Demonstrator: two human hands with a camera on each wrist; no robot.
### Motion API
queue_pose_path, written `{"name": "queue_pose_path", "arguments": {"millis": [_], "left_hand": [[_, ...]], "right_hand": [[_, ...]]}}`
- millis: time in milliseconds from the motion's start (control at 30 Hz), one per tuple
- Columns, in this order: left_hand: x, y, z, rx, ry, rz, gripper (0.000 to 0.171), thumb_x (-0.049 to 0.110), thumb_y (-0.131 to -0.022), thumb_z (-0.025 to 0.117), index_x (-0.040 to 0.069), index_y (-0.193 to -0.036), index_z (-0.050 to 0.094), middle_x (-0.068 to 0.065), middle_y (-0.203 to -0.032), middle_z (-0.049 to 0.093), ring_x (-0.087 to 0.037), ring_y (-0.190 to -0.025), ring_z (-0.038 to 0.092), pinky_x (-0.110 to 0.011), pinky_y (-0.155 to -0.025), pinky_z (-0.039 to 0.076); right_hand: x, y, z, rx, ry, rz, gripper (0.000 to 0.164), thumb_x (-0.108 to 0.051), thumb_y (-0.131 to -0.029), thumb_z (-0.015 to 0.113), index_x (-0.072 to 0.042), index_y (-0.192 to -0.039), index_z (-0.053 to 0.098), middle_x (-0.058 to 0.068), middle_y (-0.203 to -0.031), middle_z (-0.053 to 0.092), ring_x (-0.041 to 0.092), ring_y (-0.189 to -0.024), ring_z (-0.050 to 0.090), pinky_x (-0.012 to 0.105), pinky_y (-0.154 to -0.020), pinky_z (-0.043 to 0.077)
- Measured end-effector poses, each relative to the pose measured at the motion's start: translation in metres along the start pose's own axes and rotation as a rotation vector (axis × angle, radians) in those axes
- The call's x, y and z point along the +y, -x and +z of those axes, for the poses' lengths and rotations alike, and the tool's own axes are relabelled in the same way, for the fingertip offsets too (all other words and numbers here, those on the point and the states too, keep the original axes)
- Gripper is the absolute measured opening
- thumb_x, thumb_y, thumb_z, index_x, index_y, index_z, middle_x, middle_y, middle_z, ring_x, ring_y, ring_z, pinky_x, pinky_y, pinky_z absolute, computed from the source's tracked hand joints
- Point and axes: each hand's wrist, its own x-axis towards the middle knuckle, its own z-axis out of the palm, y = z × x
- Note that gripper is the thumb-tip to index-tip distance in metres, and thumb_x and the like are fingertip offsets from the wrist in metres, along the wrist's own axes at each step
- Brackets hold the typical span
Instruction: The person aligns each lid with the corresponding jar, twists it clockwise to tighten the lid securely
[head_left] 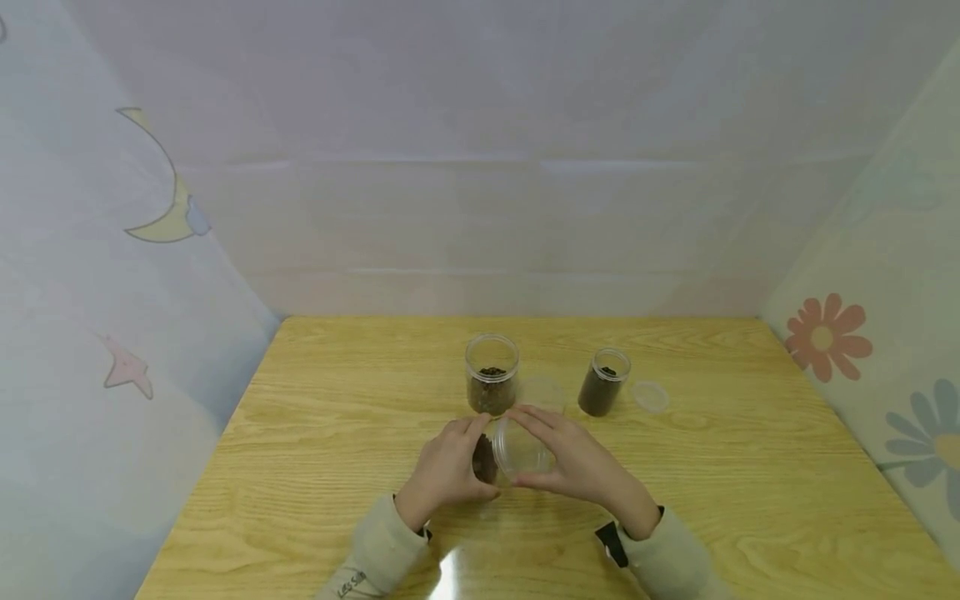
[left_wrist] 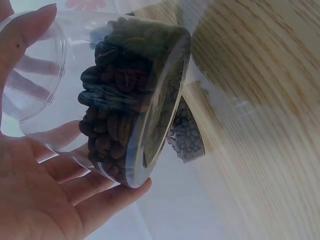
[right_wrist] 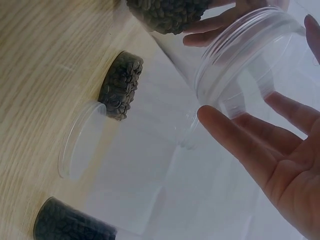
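Note:
A clear jar (left_wrist: 75,30) with dark brown coffee beans (left_wrist: 120,90) in its bottom is tilted above the table. My left hand (head_left: 447,467) holds it, thumb near the mouth and fingers along the wall and base. Around the jar's mouth end, my right hand (head_left: 573,458) grips a clear round lid (right_wrist: 240,55) with ridged edges between thumb and fingers. Whether the lid sits on the mouth or just off it, I cannot tell. In the right wrist view, left-hand fingers show beside the beans.
Behind the hands stands an open wide jar (head_left: 492,392) of brown beans, with a translucent lid (head_left: 543,393) beside it. Further right are a narrower open jar (head_left: 600,392) with dark contents and a smaller lid (head_left: 651,397). Printed cloth (head_left: 487,217) surrounds the wooden table (head_left: 337,400).

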Motion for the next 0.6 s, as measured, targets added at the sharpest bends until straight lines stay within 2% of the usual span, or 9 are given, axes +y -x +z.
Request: {"name": "queue_pose_path", "arguments": {"millis": [433, 600], "left_hand": [[-0.0007, -0.0003, 0.0013, 0.017, -0.002, 0.005, 0.097, 0.043, -0.057, 0.086, 0.005, -0.135, 0.042, -0.014, -0.126, 0.052, -0.031, -0.113, 0.051, -0.046, -0.078, 0.051], [-0.0007, -0.0001, 0.0006, 0.027, 0.000, 0.014, 0.096, 0.043, -0.057, 0.085, 0.005, -0.134, 0.042, -0.015, -0.124, 0.053, -0.032, -0.111, 0.051, -0.047, -0.077, 0.051]], "right_hand": [[-0.0053, -0.0051, 0.0015, -0.006, 0.003, 0.122, 0.075, -0.047, -0.075, 0.071, -0.003, -0.131, 0.047, 0.019, -0.121, 0.057, 0.033, -0.103, 0.059, 0.044, -0.081, 0.050], [-0.0077, -0.0058, 0.0010, -0.011, 0.019, 0.145, 0.074, -0.045, -0.075, 0.072, -0.001, -0.130, 0.047, 0.021, -0.119, 0.058, 0.034, -0.100, 0.060, 0.044, -0.080, 0.050]]}}
